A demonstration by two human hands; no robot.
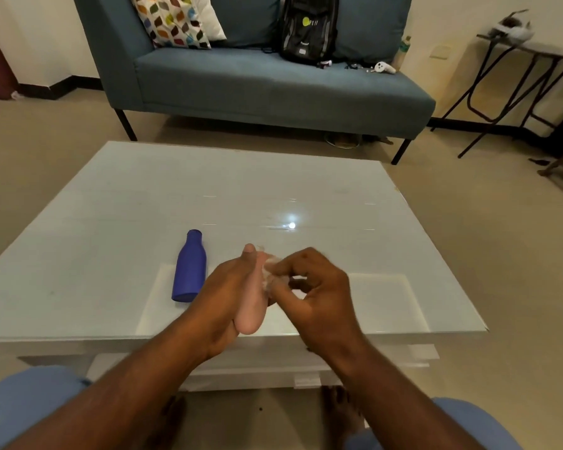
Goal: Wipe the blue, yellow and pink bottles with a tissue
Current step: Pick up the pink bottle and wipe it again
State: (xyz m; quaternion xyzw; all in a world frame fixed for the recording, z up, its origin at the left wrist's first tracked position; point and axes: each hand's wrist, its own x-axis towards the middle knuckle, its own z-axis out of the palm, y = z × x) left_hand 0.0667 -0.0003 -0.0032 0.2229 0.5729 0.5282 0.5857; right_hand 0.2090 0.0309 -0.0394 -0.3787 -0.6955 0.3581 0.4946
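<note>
A pink bottle is held above the near part of the white table. My left hand grips it from the left, with its base pointing toward me. My right hand pinches a crumpled white tissue against the bottle's right side, near its upper end. A blue bottle lies on its side on the table just left of my left hand, neck pointing away from me. No yellow bottle is in view.
A blue-grey sofa stands beyond the table with a patterned cushion and a black backpack on it. A folding side table stands at the right. My knees and bare feet are below the table's near edge.
</note>
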